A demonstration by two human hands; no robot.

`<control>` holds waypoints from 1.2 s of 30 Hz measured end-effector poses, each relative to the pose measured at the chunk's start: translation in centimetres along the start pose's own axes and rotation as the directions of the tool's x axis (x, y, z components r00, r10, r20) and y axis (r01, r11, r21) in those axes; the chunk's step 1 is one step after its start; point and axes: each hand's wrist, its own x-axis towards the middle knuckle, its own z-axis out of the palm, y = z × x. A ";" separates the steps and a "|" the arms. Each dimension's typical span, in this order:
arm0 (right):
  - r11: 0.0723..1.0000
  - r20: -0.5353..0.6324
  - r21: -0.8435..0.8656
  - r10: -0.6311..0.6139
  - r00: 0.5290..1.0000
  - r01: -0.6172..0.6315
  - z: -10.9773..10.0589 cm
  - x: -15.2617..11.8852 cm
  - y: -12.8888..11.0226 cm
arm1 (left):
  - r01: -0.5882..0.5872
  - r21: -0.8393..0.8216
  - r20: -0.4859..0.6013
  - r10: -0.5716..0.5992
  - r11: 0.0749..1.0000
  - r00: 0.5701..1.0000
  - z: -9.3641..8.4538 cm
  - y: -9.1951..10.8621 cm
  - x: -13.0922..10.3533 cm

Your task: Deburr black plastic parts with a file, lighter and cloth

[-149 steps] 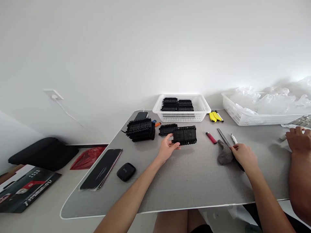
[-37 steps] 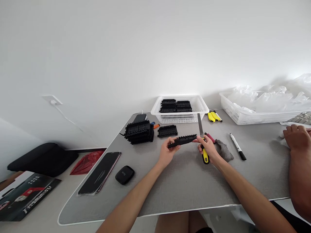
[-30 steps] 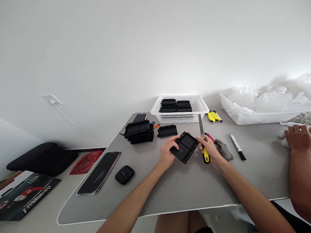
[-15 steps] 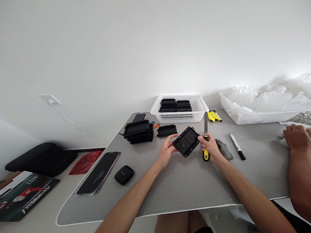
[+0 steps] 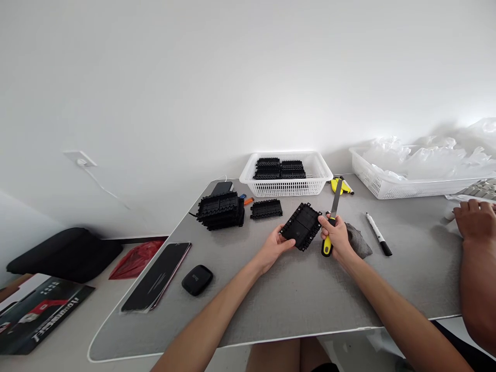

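head view: one black plastic tray (image 5: 302,226), held tilted above the table (image 5: 310,305), its near left corner pinched by the left hand (image 5: 273,249), thumb on top; one file (image 5: 337,199), its yellow-and-black handle gripped in the closed fingers of the right hand (image 5: 336,236), whose thumb meets the tray's right edge. hazards, as judged: tray slipping, from a hold near the corners only; tray scratched, from the bare blade so near; stack of trays (image 5: 220,209) toppling, should a forearm knock its uneven layers. surface: grey, white-edged, bearing a white basket (image 5: 287,188), grey cloth (image 5: 359,242), marker (image 5: 378,235), phone (image 5: 157,278). room: white wall (image 5: 194,77), plugged socket (image 5: 80,156), red bag (image 5: 135,259) on the floor, another person's hand (image 5: 475,219) at right.
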 end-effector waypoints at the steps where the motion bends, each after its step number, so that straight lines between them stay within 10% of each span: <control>1: 1.000 0.000 0.002 0.005 1.000 -0.005 0.1 -0.1 0.0 | -0.023 0.003 -0.003 0.023 1.000 1.000 -0.1 0.1 0.0; 9: 0.999 0.019 -0.031 0.013 1.000 -0.012 0.4 -0.5 0.5 | -0.102 -0.008 -0.167 0.099 0.995 0.981 -0.4 0.1 0.4; 17: 0.999 -0.066 -0.008 -0.035 0.997 0.035 1.0 -1.0 1.2 | -0.101 0.040 -0.018 0.102 0.994 0.995 0.6 0.7 -0.2; 36: 0.992 -0.050 -0.099 -0.087 0.995 0.081 0.7 -1.1 1.7 | -0.170 0.185 -0.056 0.183 0.968 0.982 1.6 0.4 -0.4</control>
